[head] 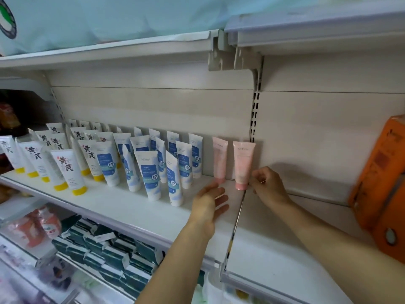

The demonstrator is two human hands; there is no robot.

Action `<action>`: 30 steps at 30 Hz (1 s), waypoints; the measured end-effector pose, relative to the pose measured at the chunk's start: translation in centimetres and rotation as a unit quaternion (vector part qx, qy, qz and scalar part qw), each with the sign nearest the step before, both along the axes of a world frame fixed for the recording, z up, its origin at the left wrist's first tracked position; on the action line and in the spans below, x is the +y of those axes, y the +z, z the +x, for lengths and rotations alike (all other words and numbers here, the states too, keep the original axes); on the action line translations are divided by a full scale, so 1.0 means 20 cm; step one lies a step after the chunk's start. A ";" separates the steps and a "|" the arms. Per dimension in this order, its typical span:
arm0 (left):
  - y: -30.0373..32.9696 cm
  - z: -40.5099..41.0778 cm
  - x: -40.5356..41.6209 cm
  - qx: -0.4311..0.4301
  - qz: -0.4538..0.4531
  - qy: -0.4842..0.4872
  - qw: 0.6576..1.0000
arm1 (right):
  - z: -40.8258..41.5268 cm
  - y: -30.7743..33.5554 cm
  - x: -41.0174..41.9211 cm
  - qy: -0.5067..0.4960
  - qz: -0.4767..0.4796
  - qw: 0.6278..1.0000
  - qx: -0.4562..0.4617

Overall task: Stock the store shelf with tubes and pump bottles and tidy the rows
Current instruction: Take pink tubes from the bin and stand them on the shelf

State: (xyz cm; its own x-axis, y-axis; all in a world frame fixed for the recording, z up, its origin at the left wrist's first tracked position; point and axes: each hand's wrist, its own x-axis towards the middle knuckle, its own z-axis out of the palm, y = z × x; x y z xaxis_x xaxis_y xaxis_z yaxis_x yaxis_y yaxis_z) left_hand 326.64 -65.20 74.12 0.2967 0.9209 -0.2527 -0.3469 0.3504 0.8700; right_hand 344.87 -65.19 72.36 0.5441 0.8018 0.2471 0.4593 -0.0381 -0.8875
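Two pink tubes stand cap-down near the back of the white shelf (135, 207). My right hand (268, 185) touches the lower right side of the nearer pink tube (242, 163), fingers curled beside its cap. The other pink tube (219, 159) stands just left of it. My left hand (209, 204) hovers open over the shelf, below and in front of that left tube, holding nothing. Rows of white-and-blue tubes (151, 174) and white tubes with yellow caps (65, 170) stand upright further left.
An orange carton (381, 185) sits on the right shelf section. A metal seam (235, 224) divides the two shelf boards. Dark green boxes (114, 249) and red-orange pouches (35, 224) fill the shelf below. An upper shelf (131, 49) overhangs.
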 end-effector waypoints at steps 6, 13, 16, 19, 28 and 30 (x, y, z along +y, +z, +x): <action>0.03 -0.09 -0.08 -0.049 0.016 0.015 0.999 | -0.23 0.09 -0.15 0.122 0.038 0.990 0.058; 0.03 -0.34 -0.15 -0.063 0.025 0.069 0.995 | -0.60 0.18 -0.21 0.270 0.051 0.959 0.073; 0.01 -0.52 -0.16 -0.038 0.033 0.110 0.993 | -0.81 0.21 -0.19 0.309 0.064 0.945 0.090; -0.02 -0.75 -0.14 -0.029 0.027 0.162 0.986 | -1.03 0.22 -0.14 0.336 0.065 0.935 0.095; -0.17 -1.59 -0.03 -0.002 -0.027 0.266 0.963 | -1.87 0.05 0.12 0.403 -0.011 0.906 0.128; -0.21 -1.82 0.00 0.006 -0.039 0.291 0.956 | -2.10 -0.01 0.18 0.419 -0.026 0.898 0.134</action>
